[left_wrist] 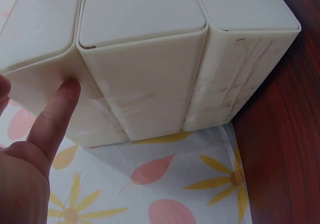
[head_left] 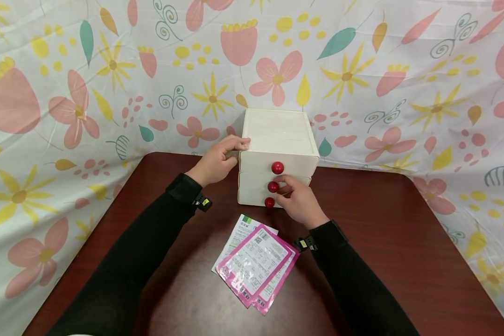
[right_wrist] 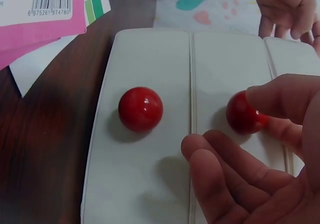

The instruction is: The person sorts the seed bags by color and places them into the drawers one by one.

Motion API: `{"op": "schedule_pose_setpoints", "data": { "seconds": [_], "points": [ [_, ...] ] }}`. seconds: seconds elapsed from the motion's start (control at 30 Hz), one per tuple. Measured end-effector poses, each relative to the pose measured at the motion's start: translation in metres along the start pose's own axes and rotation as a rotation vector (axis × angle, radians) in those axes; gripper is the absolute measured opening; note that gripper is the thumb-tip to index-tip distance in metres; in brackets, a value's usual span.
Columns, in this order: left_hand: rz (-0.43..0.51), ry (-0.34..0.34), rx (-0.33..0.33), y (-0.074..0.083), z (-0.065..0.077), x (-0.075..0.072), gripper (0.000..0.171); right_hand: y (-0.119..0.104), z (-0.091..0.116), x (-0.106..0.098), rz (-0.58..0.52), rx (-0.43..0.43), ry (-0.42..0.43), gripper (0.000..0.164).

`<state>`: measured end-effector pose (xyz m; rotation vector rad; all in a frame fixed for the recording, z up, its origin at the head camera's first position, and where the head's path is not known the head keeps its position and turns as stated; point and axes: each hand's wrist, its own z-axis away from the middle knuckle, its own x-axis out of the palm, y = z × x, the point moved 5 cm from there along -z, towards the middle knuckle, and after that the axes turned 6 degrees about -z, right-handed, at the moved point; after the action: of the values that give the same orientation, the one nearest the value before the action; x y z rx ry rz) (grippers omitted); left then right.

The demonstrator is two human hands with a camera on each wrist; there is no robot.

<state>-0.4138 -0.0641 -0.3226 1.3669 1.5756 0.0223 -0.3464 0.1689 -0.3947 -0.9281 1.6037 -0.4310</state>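
A white three-drawer box [head_left: 279, 133] stands at the back of the table, its drawers stacked and a round red knob on each front. My right hand [head_left: 300, 203] pinches the middle red knob [right_wrist: 239, 115] between thumb and a finger, the other fingers bent beside it. Below sits the bottom knob [right_wrist: 140, 109], untouched; above is the top knob [head_left: 277, 167]. At the box's upper left edge rests my left hand [head_left: 218, 161]. One of its fingers [left_wrist: 57, 114] presses the side wall of the top drawer in the left wrist view. All drawers look closed.
Flat printed packets with pink borders [head_left: 256, 266] overlap a white-and-green packet [head_left: 243, 228] on the brown table [head_left: 382, 261], in front of the box. Behind the table hangs a flower-patterned cloth [head_left: 151, 70], close to the box's back.
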Motion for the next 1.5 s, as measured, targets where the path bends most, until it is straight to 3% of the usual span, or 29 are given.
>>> {"op": "schedule_pose_setpoints", "data": {
  "seconds": [0.37, 0.83, 1.5],
  "points": [
    [0.006, 0.004, 0.001, 0.001, 0.000, 0.000, 0.041, -0.001, -0.006, 0.011, -0.045, 0.002, 0.051, 0.031],
    [0.014, 0.001, 0.010, 0.001, 0.002, -0.001, 0.041, -0.010, -0.008, 0.021, -0.015, 0.053, 0.233, 0.018],
    [0.033, 0.016, 0.024, -0.002, 0.002, 0.000, 0.044, -0.011, -0.007, 0.025, 0.042, 0.037, 0.261, 0.018]
  ]
}}
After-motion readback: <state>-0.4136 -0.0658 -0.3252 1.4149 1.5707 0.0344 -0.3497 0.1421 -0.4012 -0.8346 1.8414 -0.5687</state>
